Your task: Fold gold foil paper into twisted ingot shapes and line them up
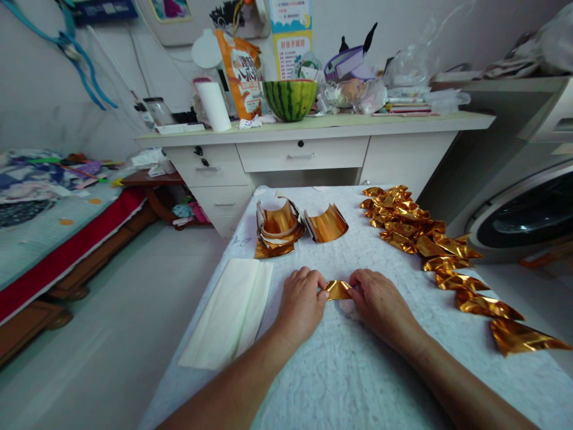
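Between my two hands, just above or on the cloth-covered table [340, 370], is a small folded piece of gold foil paper [338, 290]. My left hand [303, 301] pinches its left end between thumb and fingers. The right end is pinched by my right hand [378, 301]. Beyond them lie a curled stack of gold foil sheets [278, 224] and a smaller curled stack [327, 224]. Along the table's right side runs a pile of folded gold foil pieces [403, 218], with a single piece [523, 337] nearest to me.
Left of my hands lies folded white paper [226, 313]. A white desk [304, 155] stands behind the table, holding a half watermelon [290, 98], an orange snack bag [242, 74] and a white roll [213, 106]. A washing machine [519, 191] is at right, a bed [67, 230] at left.
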{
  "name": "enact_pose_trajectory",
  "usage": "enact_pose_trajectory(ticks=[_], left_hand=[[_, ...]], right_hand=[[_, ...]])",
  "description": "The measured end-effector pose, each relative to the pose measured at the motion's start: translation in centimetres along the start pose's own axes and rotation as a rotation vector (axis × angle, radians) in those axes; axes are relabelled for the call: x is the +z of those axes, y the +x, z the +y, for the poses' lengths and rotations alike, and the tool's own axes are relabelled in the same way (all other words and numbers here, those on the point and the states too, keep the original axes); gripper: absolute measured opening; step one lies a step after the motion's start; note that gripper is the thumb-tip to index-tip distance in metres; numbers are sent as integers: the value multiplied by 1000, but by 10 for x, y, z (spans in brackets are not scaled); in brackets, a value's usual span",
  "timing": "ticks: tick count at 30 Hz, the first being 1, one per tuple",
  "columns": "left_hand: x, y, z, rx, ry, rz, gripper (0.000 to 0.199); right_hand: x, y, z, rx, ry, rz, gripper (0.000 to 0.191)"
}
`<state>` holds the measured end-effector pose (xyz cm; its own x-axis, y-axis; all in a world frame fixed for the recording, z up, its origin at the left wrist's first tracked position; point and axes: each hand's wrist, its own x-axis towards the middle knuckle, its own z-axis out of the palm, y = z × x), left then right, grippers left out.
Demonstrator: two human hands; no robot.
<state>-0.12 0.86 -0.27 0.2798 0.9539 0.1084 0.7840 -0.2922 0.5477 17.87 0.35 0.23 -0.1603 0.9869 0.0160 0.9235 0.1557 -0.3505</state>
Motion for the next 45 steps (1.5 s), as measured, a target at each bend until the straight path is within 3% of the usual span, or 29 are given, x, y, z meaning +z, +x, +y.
enact_pose_trajectory(ticks=[13, 19, 29, 38, 42, 45], left_hand=[[-5, 1, 3, -22, -338, -42, 15], [-10, 1, 7, 3, -420, -74, 17], [-8, -1, 6, 1, -491, -103, 14], [-10, -1, 9, 20, -352, -78, 21], [-7, -2, 8, -2, -339, -70, 8], [-4, -3, 7, -5, -274, -50, 23]], right_hand=[[-9, -7, 8, -137, 285, 101, 18], [-14, -9, 6, -66, 445, 7, 21], [-14, -9, 8, -83, 659, -23, 18], [-12, -7, 7, -76, 522, 4, 26], [-10, -6, 5, -67, 444, 16, 25], [-10, -6, 3, -74, 370, 25, 25]])
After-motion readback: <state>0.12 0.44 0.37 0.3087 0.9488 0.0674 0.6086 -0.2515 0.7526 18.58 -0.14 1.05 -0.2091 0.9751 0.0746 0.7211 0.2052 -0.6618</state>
